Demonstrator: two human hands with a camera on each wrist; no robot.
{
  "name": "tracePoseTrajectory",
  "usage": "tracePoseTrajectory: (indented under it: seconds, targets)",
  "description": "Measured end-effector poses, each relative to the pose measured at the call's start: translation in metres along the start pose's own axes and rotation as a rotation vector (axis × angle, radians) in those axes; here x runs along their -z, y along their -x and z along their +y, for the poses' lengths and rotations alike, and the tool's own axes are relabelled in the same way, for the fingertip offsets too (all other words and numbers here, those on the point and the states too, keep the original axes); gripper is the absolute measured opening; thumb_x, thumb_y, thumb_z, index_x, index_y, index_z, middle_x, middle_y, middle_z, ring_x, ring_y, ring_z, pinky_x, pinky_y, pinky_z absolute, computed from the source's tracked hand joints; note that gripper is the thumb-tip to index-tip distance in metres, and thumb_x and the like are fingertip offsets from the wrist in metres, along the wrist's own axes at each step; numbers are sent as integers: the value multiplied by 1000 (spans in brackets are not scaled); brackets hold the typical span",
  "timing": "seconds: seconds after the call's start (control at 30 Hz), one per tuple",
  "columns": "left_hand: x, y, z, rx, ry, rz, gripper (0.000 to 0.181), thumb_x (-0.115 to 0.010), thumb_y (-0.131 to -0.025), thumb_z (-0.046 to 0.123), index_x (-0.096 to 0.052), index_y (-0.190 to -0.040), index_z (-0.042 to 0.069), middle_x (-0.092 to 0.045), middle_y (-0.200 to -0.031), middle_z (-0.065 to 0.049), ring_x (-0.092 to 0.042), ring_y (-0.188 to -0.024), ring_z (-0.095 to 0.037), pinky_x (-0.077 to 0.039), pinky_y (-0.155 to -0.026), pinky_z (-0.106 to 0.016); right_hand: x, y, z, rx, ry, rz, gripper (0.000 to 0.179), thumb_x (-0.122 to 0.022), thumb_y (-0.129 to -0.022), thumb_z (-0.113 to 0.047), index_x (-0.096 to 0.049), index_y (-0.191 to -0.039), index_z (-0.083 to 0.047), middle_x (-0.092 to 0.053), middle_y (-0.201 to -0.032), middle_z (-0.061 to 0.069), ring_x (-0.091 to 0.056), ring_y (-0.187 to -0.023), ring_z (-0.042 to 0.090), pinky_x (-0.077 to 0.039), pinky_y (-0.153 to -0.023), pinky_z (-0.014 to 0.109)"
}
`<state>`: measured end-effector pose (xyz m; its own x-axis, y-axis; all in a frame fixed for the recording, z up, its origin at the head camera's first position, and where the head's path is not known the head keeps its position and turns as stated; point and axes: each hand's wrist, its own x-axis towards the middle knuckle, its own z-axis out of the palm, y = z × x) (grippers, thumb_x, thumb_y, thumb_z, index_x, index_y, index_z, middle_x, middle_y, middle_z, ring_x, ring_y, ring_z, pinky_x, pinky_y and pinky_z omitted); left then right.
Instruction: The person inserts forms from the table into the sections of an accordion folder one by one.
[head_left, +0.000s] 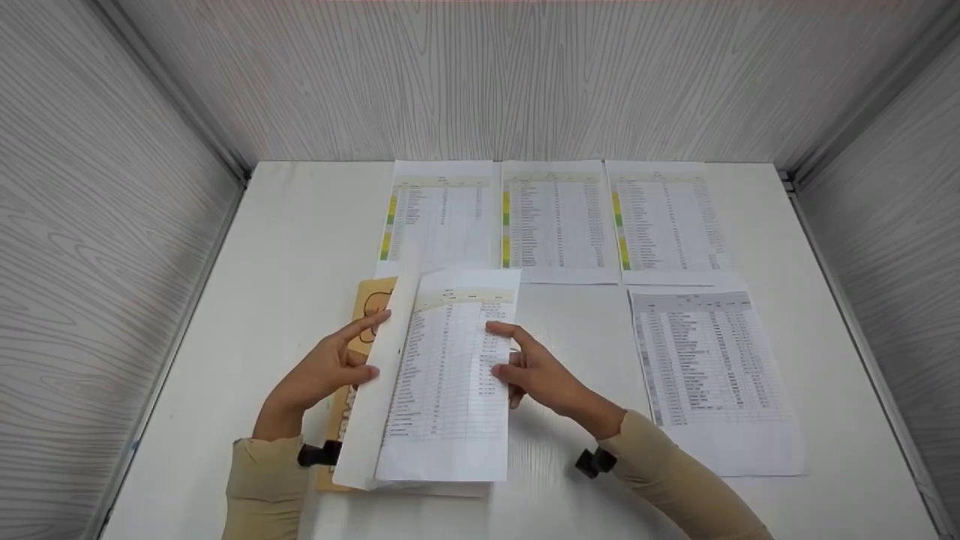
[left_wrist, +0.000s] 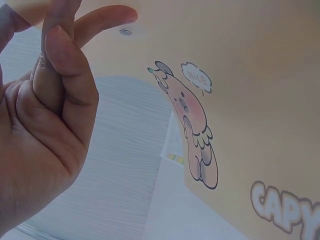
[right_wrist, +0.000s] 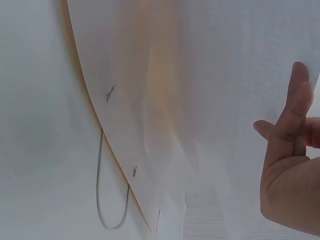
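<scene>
A tan notebook (left_wrist: 260, 125) with a cartoon capybara and "CAPY" lettering on its cover is held partly open near the front of the table. My left hand (head_left: 322, 371) grips its left side, thumb on the white inner side and fingers along the edge. A printed sheet of table rows (head_left: 457, 427) lies against the inside of the notebook. At that sheet's right edge my right hand (head_left: 546, 375) pinches the paper, index finger and thumb on the front, other fingers behind. In the right wrist view, a thin elastic loop (right_wrist: 98, 190) hangs from the notebook's edge.
Three printed sheets with yellow and green marks, a left one (head_left: 442, 244), a middle one (head_left: 559, 225) and a right one (head_left: 667, 225), lie in a row at the back of the white table (head_left: 225, 322). Another grey-headed sheet (head_left: 712, 360) lies at the right. Patterned panels surround the table.
</scene>
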<state>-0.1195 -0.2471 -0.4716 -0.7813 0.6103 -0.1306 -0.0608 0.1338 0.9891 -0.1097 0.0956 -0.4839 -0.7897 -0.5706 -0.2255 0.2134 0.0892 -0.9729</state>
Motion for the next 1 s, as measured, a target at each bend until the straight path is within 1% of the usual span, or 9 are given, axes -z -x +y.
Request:
tracePoseTrajectory:
  seconds: [0.07, 0.2, 0.3, 0.43, 0.5, 0.67, 0.77, 0.9, 1.0]
  targets:
    - [0, 1, 0, 4, -7, 8, 80, -60, -88, -3, -17, -155, 10, -73, -92, -18, -62, -60, -9, -54, -63, -25, -6, -4, 1, -7, 14, 13, 64, -51, -96, -4, -24, -152, -16, -67, -109, 23, -65, -65, 12, -49, -52, 24]
    - [0, 1, -1, 5, -40, 25, 80, -61, -88, -2, -18, -155, 10, -70, -76, -1, -48, -50, -4, -49, -58, -20, -15, -15, 4, -24, 40, 21, 64, -52, -95, -4, -25, -151, -18, -68, -108, 22, -66, -66, 13, -50, -54, 27]
    - [0, 1, -2, 3, -63, 34, 79, -61, -88, -2, -19, -155, 10, -68, -73, 5, -44, -48, -3, -47, -57, -20, -18, -20, 7, -34, 62, 23, 63, -54, -95, -8, -27, -151, -18, -68, -106, 20, -65, -66, 13, -51, -56, 28]
    - [0, 0, -1, 1, -62, 33, 78, -60, -88, -1, -20, -155, 11, -72, -83, 3, -51, -50, -4, -50, -59, -22, -15, -21, 7, -40, 77, 56, 59, -56, -95, -11, -31, -149, -18, -70, -104, 19, -63, -59, 13, -49, -54, 29]
    - [0, 0, -1, -4, -57, 25, 78, -60, -89, -1, -20, -155, 10, -71, -80, 3, -50, -50, -3, -50, -59, -22, -13, -19, 5, -40, 84, 69, 57, -56, -95, -12, -33, -147, -18, -71, -101, 17, -62, -54, 13, -47, -52, 28]
    - [-1, -2, -2, -7, -38, 19, 79, -61, -89, 0, -20, -155, 11, -69, -79, 4, -48, -49, -4, -49, -58, -21, -10, -16, 4, -44, 94, 26, 53, -55, -96, -12, -35, -144, -15, -67, -85, 7, -54, -44, 11, -42, -47, 25]
    - [-1, -2, -3, -5, -35, 29, 79, -62, -88, 0, -21, -155, 11, -63, -113, 8, -45, -50, -3, -47, -58, -20, -12, -16, 4, -41, 108, -3, 50, -54, -97, -12, -36, -143, -14, -63, -77, 2, -49, -44, 10, -41, -47, 25]
    - [-1, 0, -2, -3, -34, 42, 80, -62, -88, -1, -20, -155, 10, -58, -123, 0, -41, -49, -2, -44, -57, -21, -14, -14, 4, -31, 129, 2, 49, -53, -96, -9, -38, -143, -12, -61, -75, 2, -46, -44, 10, -40, -47, 27]
    - [-1, 0, -1, -2, -37, 48, 80, -63, -87, -1, -21, -155, 11, -68, -98, -6, -41, -48, -3, -44, -57, -22, -15, -12, 2, -17, 137, 11, 50, -53, -96, -8, -38, -144, -12, -65, -81, 6, -45, -44, 12, -40, -46, 26]
